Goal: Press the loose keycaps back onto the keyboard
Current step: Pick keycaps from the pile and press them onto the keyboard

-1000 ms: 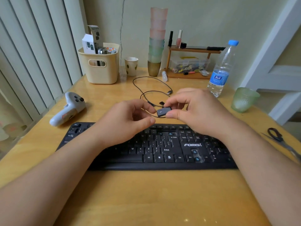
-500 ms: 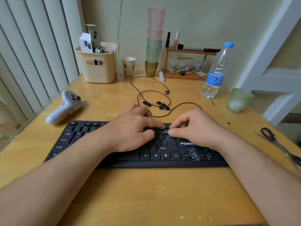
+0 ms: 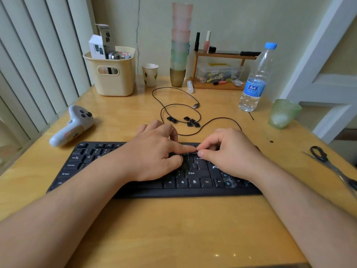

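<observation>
left hand (image 3: 152,151): forefinger straight, pressing keycap (image 3: 195,151) on keyboard (image 3: 81,161) top row | right hand (image 3: 229,151): fingers curled, pinching it | spare keycaps (image 3: 190,121): on surface (image 3: 173,229) behind, inside cable (image 3: 218,119)

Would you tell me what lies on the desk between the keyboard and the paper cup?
In the head view, a looped black cable and several loose keycaps lie between the keyboard and the paper cup.
</observation>
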### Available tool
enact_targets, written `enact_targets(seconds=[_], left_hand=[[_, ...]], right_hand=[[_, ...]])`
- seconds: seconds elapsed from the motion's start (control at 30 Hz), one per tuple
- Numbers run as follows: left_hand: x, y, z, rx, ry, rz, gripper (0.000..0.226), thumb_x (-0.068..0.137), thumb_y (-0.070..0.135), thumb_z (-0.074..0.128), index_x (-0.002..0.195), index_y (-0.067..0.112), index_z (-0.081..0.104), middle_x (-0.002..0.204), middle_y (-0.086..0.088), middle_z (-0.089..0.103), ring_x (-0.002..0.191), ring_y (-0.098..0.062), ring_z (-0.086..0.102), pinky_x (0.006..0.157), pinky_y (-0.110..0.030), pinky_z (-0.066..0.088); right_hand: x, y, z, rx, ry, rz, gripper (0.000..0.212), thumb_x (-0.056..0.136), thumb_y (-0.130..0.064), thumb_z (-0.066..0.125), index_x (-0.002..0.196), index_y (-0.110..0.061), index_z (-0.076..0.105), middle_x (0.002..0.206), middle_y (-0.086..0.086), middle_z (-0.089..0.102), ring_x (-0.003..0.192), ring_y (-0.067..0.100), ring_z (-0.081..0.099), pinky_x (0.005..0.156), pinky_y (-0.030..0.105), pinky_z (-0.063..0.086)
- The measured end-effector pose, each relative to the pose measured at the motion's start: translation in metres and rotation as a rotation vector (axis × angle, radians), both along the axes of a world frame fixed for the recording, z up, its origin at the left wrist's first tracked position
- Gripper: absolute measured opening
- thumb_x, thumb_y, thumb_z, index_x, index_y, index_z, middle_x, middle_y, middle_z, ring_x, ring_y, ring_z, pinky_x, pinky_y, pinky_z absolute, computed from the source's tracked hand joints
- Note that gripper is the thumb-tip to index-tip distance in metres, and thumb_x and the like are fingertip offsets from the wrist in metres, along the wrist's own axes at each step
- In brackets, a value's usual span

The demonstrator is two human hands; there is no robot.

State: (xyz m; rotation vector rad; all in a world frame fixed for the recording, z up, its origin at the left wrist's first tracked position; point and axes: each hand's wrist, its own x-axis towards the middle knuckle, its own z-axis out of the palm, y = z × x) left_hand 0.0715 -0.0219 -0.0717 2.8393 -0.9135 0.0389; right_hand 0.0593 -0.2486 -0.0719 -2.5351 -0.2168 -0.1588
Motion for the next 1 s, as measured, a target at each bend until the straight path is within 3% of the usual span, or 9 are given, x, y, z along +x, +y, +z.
enact_targets(seconds=[0.1,0.2,0.4,0.53,0.63,0.8,1.0], left_hand=[[-0.002,0.002,0.002,0.029,-0.015,-0.002,0.057,0.087,0.065,0.018,0.14,0.073,0.036,0.117,0.016,0.035,0.113,-0.012,0.025,0.098,-0.031,0.021],[-0.005,0.002,0.001,0.067,-0.033,-0.011,0.061,0.084,0.069,0.012,0.142,0.073,0.031,0.12,0.016,0.034,0.116,-0.013,0.025,0.099,-0.032,0.02],[-0.005,0.0,0.0,0.05,-0.059,0.018,0.058,0.09,0.067,0.015,0.143,0.069,0.037,0.12,0.016,0.037,0.119,-0.013,0.026,0.099,-0.032,0.019],[-0.002,-0.005,-0.001,-0.039,-0.154,0.041,0.061,0.089,0.074,0.016,0.13,0.062,0.059,0.109,0.015,0.043,0.113,-0.015,0.034,0.091,-0.033,0.025],[-0.001,-0.015,-0.001,-0.077,-0.2,0.045,0.044,0.095,0.07,0.036,0.119,0.056,0.07,0.102,0.015,0.046,0.109,-0.017,0.039,0.091,-0.037,0.033],[0.002,-0.023,-0.006,-0.125,-0.211,0.066,0.034,0.095,0.062,0.051,0.119,0.049,0.071,0.101,0.015,0.052,0.106,-0.015,0.041,0.093,-0.039,0.039],[0.005,-0.024,-0.009,-0.209,-0.172,0.079,0.034,0.094,0.06,0.055,0.12,0.045,0.071,0.102,0.015,0.054,0.109,-0.015,0.043,0.098,-0.044,0.042]], right_hand=[[-0.009,-0.003,0.001,-0.237,-0.097,0.06,0.012,0.094,-0.046,0.066,0.097,-0.05,0.076,0.092,-0.017,0.059,0.105,0.013,0.042,0.094,0.041,0.035],[-0.014,-0.007,0.003,-0.34,-0.135,0.084,0.021,0.096,-0.045,0.06,0.109,-0.053,0.074,0.095,-0.02,0.058,0.103,0.009,0.039,0.093,0.04,0.032],[-0.004,-0.005,0.004,-0.155,-0.135,0.08,0.014,0.093,-0.037,0.066,0.085,-0.045,0.075,0.093,-0.022,0.064,0.104,0.011,0.049,0.1,0.049,0.042],[-0.007,-0.01,0.007,-0.299,-0.098,0.141,0.012,0.097,-0.043,0.062,0.098,-0.046,0.074,0.101,-0.024,0.059,0.107,0.008,0.044,0.098,0.044,0.036],[-0.011,-0.007,0.004,-0.381,-0.181,0.181,0.013,0.099,-0.042,0.059,0.102,-0.042,0.072,0.104,-0.025,0.061,0.105,0.01,0.043,0.093,0.043,0.035],[-0.011,-0.006,-0.003,-0.387,-0.292,0.205,0.006,0.095,-0.035,0.067,0.093,-0.038,0.071,0.095,-0.025,0.065,0.097,0.01,0.042,0.083,0.04,0.033],[-0.007,-0.003,0.0,-0.236,-0.25,0.184,0.009,0.088,-0.032,0.073,0.09,-0.039,0.077,0.09,-0.021,0.071,0.096,0.013,0.057,0.092,0.046,0.046]])
